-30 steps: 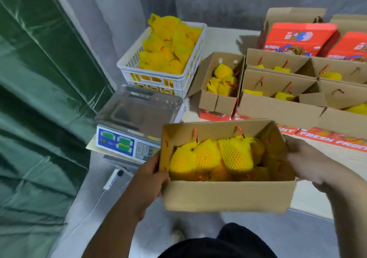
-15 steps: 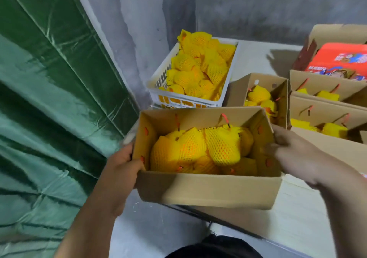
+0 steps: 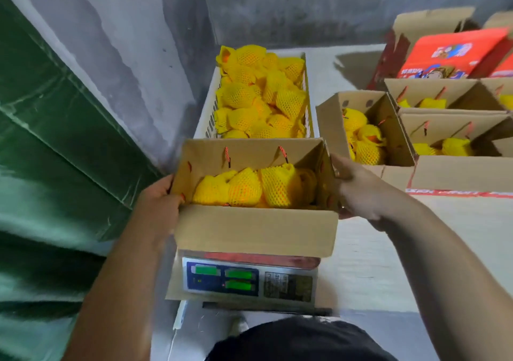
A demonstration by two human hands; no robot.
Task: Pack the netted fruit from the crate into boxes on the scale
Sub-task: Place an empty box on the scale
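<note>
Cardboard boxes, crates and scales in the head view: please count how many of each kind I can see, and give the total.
Open cardboard boxes with netted fruit: 5 (held box, one right of the crate, three further right)
White crate: 1
Scale: 1
Total: 7

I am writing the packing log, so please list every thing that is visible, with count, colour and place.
box: one, brown cardboard, over the scale, held at both ends
netted fruit: several, yellow, inside that box
scale: one, grey with green displays, under the box
crate: one, white, behind the box, full of netted fruit
other boxes: several, brown, at right, some fruit inside
red cartons: at least one, far right
tarp: one, green, at left
left hand: grips the box's left end
right hand: grips its right end
</note>
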